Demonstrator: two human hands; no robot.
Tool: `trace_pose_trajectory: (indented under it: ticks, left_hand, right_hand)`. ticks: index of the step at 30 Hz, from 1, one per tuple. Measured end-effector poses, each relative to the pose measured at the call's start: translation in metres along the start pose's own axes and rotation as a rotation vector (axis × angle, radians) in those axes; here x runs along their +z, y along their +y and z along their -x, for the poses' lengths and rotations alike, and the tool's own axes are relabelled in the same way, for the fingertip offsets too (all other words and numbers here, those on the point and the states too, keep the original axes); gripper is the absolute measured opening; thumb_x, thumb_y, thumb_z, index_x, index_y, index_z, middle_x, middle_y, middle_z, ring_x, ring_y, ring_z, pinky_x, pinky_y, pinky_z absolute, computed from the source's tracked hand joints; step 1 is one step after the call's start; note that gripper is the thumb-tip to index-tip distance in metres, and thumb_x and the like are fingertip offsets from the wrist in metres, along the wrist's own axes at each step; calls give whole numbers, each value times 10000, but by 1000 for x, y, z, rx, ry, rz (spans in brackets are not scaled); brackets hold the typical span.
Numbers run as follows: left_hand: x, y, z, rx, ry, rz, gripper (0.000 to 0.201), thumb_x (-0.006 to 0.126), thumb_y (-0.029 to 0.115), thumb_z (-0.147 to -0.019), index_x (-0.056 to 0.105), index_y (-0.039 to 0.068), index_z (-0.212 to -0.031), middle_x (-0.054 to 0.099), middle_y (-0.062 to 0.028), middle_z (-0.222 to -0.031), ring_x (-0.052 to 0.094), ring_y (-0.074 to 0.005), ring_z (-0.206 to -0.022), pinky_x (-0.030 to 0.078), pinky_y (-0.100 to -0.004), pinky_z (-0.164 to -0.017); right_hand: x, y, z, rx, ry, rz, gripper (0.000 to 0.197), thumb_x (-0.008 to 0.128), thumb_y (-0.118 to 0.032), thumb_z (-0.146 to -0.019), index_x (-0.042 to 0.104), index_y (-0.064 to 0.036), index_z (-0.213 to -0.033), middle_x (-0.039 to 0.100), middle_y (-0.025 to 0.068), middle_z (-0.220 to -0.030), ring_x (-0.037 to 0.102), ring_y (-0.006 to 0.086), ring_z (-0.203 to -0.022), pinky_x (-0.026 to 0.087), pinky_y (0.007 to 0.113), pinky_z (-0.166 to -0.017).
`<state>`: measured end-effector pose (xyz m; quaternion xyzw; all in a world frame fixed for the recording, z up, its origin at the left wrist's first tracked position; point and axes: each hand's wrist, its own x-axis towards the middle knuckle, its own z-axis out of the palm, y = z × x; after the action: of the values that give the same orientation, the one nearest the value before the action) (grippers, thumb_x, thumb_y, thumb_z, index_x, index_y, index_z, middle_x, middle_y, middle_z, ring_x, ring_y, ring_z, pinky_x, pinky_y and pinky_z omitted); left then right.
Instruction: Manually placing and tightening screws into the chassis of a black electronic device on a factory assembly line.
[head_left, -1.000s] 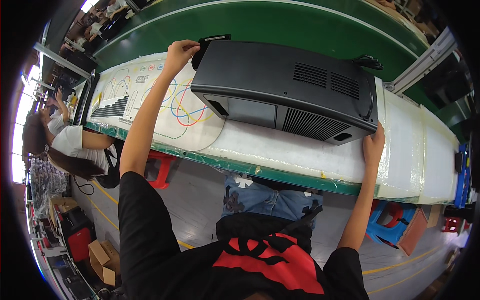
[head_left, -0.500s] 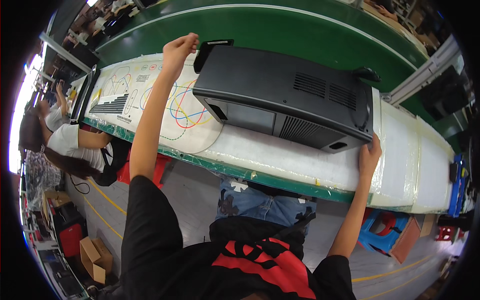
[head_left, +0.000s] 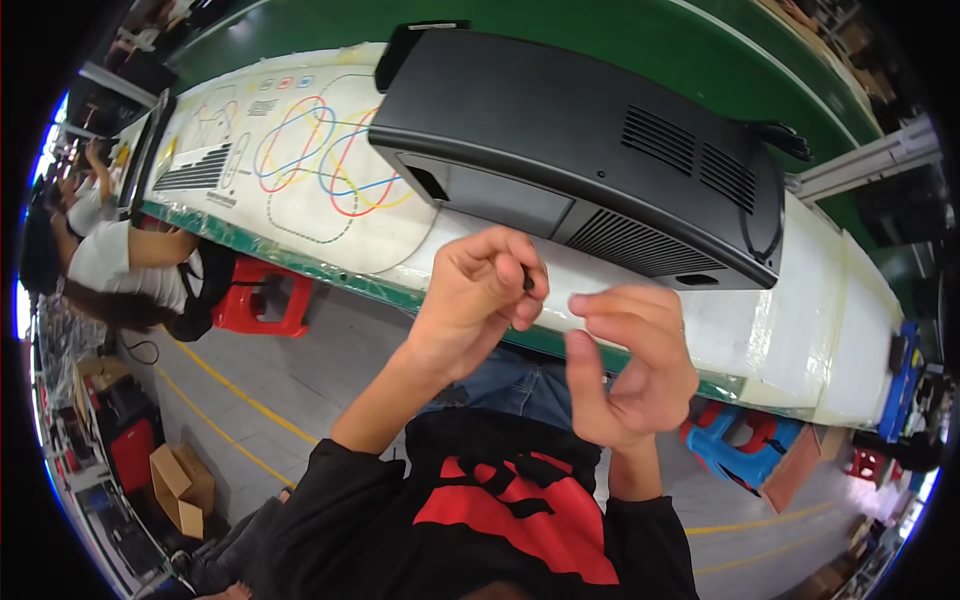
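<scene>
My left hand is raised in front of my chest, its fingers curled in a pinch. Between thumb and fingertips shows a small dark piece, too small to name. Facing it, my right hand has its thumb and fingers apart and holds nothing. Beyond both hands lies a large black housing on the workbench, apart from them. Slotted vents are cut in its top, and its near side carries a grille and a grey panel.
The white-topped bench has a green front edge. A mat printed with coloured loops lies left of the housing. A co-worker sits at the left by a red stool. A blue stool stands below the bench at right.
My right hand has let go of the housing's near right corner and come in toward my chest. My left hand has come down from beside its far left end. The view has shifted.
</scene>
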<state>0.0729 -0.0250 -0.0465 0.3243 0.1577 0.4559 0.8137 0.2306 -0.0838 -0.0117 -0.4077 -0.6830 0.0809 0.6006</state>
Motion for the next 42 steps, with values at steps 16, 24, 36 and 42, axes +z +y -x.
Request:
trace_pose_trajectory:
  ticks: [16,24,36,42]
  left_hand:
    - [20,-26,-2,-100,35,-65,216,723,120,-859,641,-31,-990,689,-114,-925,663,-165,-811,548,-275,-724]
    - [22,-29,-3,-110,38,-89,222,682,59,-884,641,-55,-1070,689,-110,-931,657,-160,-848,552,-275,-735]
    - [27,-43,-6,-21,17,-160,222,632,30,-919,643,-72,-1117,678,-112,-934,628,-129,-809,547,-258,-742]
    - [31,-46,-2,-4,76,-312,195,605,-4,-926,646,-72,-1105,693,-144,-957,652,-150,-811,550,-265,-756]
  right_hand:
    - [-12,14,15,-31,84,165,377,726,116,-620,625,-78,-926,706,37,-908,630,199,-777,443,324,-699]
    - [-20,17,18,-57,-4,190,399,716,138,-681,551,-46,-994,709,129,-885,633,234,-768,464,342,-715]
    - [-29,12,12,30,-46,305,370,696,149,-657,530,-53,-920,688,110,-857,602,231,-762,463,322,-714]
    - [-48,13,8,14,-86,309,373,684,132,-651,437,-78,-835,674,128,-841,587,241,-734,463,339,-672]
